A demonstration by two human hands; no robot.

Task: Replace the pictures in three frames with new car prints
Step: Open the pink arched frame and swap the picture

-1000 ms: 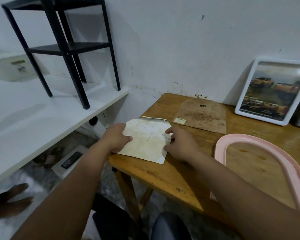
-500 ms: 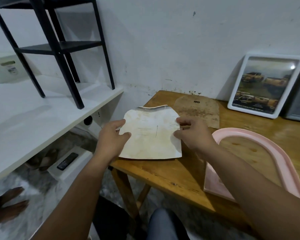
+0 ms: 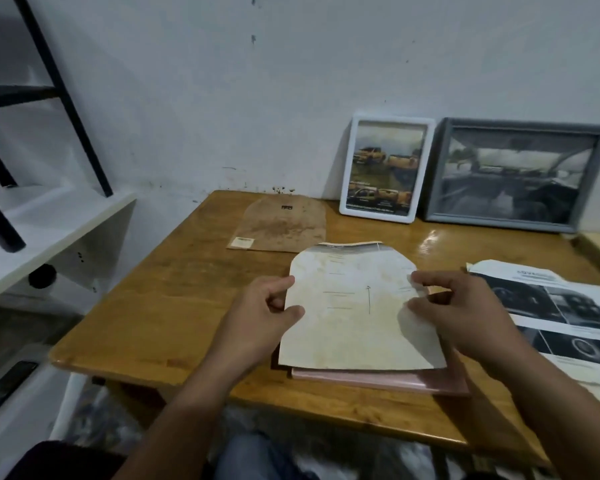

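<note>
White plaster wall point(image 3: 291, 98), marked with small dark spots, closes the far side of the head view, and a wooden bench point(image 3: 174, 306) stands against it. At the left there is a white shelf point(image 3: 49, 230) with the legs of a black metal rack point(image 3: 66, 98) standing on it.

Both hands hold a stained arch-shaped sheet point(image 3: 350, 313) just above the near middle of the bench. The left hand point(image 3: 257, 320) pinches its left edge between thumb and curled fingers point(image 3: 274, 289); the right hand point(image 3: 465, 313) pinches its right edge in the same way. A thin pencil arrow on the sheet points to the far side, and some faint lines of writing are too pale to read. Under the sheet lies a pink frame point(image 3: 395, 382), of which only the near edge shows.

On the far part of the bench lies a brown backing board point(image 3: 281, 226), flat, with a small label that cannot be read. Against the wall lean a white frame point(image 3: 385, 168) with pictures of yellow-brown cars and, just beside it to the right, a grey frame point(image 3: 516, 174) with a picture of a car interior. At the right edge lie loose car prints point(image 3: 561, 313) in black and white; their heading is blurred.
</note>
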